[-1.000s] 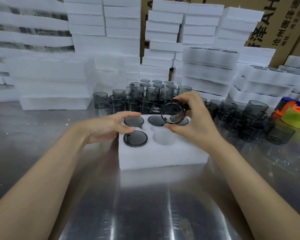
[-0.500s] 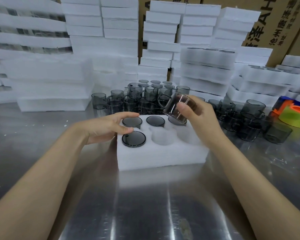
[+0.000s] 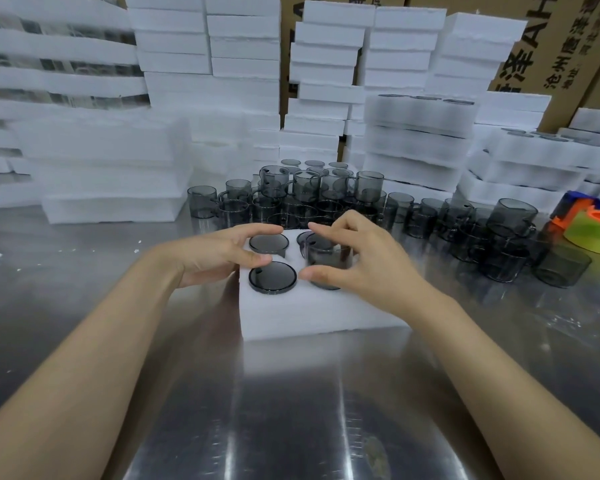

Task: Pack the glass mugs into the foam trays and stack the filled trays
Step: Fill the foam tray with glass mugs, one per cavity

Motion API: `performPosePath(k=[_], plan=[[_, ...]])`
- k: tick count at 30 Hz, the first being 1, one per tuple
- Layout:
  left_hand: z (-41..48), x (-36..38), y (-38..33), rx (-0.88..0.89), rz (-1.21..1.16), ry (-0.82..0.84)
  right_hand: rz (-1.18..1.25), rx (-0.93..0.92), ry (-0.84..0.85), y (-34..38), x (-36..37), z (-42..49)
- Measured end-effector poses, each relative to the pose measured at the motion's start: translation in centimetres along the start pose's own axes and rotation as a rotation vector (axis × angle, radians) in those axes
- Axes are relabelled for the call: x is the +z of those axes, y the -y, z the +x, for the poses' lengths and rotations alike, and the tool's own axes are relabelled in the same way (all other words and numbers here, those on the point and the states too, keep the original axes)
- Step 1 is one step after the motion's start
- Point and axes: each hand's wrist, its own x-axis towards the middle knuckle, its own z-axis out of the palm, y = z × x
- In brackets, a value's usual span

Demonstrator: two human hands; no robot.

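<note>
Right hand [image 3: 368, 263] gripping glass mug [image 3: 327, 255] over foam tray [image 3: 312, 315], left hand [image 3: 215, 256] loose-fingered, resting on tray's left edge

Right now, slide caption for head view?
Right hand holds a glass mug partway into the foam tray; left hand rests on its edge.

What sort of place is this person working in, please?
Probably a packing station in a factory or warehouse: stacks of foam trays, dozens of loose glass mugs on a steel table, printed cartons behind.

Bright light, glare on the steel table [image 3: 291, 410], edges perhaps blurred.
</note>
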Motion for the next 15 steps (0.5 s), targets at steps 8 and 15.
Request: performPosePath(k=[8, 15], plan=[[0.02, 0.05, -0.05, 0.005, 0.01, -0.009, -0.221, -0.143, -0.001, 0.57, -0.34, -0.31], [-0.01, 0.07, -0.08, -0.004, 0.027, -0.014, -0.197, -0.192, 0.385, 0.22, -0.32, -0.31]])
